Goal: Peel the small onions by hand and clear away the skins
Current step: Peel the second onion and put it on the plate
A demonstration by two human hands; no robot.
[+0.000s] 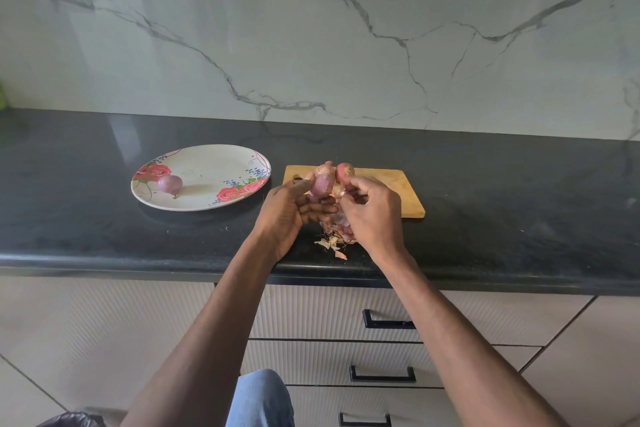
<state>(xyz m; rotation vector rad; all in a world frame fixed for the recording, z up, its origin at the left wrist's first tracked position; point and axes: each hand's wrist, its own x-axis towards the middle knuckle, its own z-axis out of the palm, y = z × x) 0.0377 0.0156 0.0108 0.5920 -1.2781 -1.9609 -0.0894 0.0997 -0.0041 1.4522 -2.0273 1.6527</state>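
A round plate [207,163] with red roses painted on it sat on the dark counter [104,236]. One small peeled onion [170,184] lay on the plate, near its left side. Just to the right of the plate was a wooden cutting board [398,187].

Both hands were held up over the near end of the board. The left hand [294,208] had its fingers curled around a pale purple onion [322,184]. The right hand [372,208] pinched a redder onion [345,170] at its fingertips, root end up. The two onions were right next to each other, maybe touching, but the fingers hid that spot.

A little pile of onion skins [336,236] lay on the counter under the hands, close to the front edge.

No writing or labels could be read anywhere.
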